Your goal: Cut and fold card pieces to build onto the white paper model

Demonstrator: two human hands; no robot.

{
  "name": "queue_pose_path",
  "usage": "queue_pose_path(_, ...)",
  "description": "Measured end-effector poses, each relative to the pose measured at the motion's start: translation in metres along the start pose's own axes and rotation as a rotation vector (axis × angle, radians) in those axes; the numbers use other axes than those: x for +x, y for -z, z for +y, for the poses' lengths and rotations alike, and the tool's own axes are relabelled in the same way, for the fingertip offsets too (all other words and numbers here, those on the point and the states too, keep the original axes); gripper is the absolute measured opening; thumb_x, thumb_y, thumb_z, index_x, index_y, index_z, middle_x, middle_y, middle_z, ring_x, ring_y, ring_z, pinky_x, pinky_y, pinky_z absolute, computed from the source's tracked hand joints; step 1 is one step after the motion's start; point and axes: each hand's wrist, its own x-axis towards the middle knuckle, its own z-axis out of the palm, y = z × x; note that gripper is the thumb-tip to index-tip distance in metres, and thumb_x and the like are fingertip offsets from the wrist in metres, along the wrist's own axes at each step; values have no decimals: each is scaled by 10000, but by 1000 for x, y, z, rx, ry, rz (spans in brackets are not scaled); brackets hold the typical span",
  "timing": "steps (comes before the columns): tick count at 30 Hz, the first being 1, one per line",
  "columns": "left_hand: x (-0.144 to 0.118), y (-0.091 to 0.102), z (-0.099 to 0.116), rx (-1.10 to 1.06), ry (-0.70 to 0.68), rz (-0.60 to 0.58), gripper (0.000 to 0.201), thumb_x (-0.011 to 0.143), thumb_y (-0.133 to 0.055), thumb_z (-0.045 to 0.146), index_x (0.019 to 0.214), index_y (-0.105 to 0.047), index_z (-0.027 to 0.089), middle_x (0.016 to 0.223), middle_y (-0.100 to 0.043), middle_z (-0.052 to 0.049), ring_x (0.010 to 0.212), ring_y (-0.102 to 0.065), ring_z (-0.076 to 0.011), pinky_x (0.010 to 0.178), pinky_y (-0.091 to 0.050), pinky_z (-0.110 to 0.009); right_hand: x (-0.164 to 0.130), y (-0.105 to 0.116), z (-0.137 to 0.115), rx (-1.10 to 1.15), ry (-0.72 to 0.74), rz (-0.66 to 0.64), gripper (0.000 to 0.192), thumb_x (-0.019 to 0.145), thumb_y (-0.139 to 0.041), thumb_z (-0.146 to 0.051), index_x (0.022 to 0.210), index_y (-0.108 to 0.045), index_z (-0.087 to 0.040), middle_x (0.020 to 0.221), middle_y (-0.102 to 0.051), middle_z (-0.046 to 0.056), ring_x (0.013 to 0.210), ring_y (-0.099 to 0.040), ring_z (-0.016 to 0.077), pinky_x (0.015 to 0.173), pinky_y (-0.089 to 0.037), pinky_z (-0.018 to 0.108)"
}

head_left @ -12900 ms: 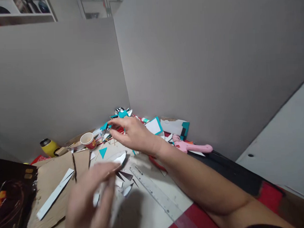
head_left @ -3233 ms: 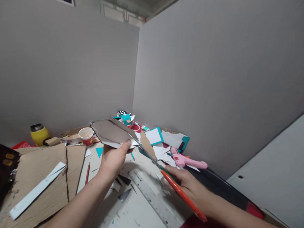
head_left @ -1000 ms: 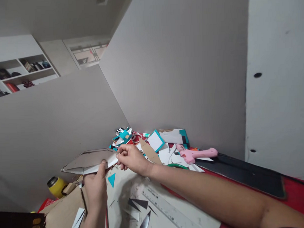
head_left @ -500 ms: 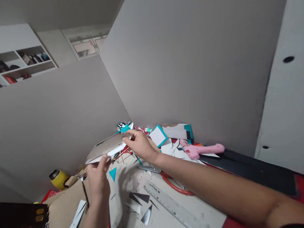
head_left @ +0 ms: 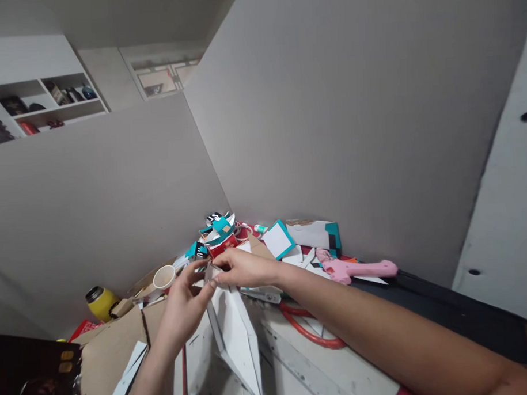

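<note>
Card piece [head_left: 233, 328]: white, long, pointed at both ends; held up above the counter [head_left: 365, 378], pinched at its top tip, lower tip hanging toward the viewer.
Long axis: nearly upright, top leaning slightly away and left; broad white face turned to the camera.
Left hand [head_left: 185, 307]: fingers closed on the top tip from the left, thumb up; grasping the card piece.
Right hand [head_left: 244, 267]: fingertips closed on the same tip from the right; grasping the card piece.
Why held so: likely both hands meet at one tip to work that end, pressing or folding it, while the rest hangs free.
Beneath: red scissors [head_left: 307, 331] and a ruler [head_left: 295, 363] flat on the counter, just right of the card piece.
Behind: paper cup [head_left: 163, 277], teal scraps [head_left: 221, 228], pink glue gun [head_left: 356, 269] by the wall.
Left: cardboard [head_left: 117, 346], yellow bottle [head_left: 100, 302].
</note>
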Motion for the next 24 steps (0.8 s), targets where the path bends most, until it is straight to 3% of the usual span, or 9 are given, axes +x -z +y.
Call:
queue_pose_path(3,7,-3,-15,10,-9,-54,336,703,-657,253,1024,-679,156,994,-710,-102,877,-646,-237,772,-482,-317,5,-11,13,3,-74,-35,49,692,-587,-122,717,-608,-157,578,-545,-52,513,-505,94,478,-350,179)
queue_pose_path(7,20,-3,-49,-73,61,-103,329,664,-616,194,977,-699,137,753,-709,-45,680,-623,-189,674,-466,-284,12,-27,30,-21,-175,49,190,703,-553,-88,871,-628,-134,623,-565,-36,531,-511,103,468,-347,183)
queue_pose_path(12,29,-8,-85,-118,117,-150,301,658,-639,246,915,-711,106,628,-664,-21,525,-552,-139,541,-412,-240,13,-40,46,-112,-197,59,127,688,-535,-37,654,-616,-130,550,-505,-47,564,-467,98,494,-292,189)
queue_pose_path(17,27,-16,-95,-132,129,-124,241,651,-660,269,829,-726,121,648,-670,-24,605,-582,-165,605,-445,-260,10,-46,55,-177,-186,31,146,722,-535,-54,687,-653,-134,611,-571,-31,610,-496,108,534,-303,195)
queue_pose_path(24,28,-22,-105,-101,149,-103,176,599,-683,240,731,-730,133,534,-609,15,566,-553,-171,555,-408,-247,11,-61,68,-295,-212,90,153,712,-559,-65,718,-691,-143,700,-664,34,673,-544,159,568,-317,232)
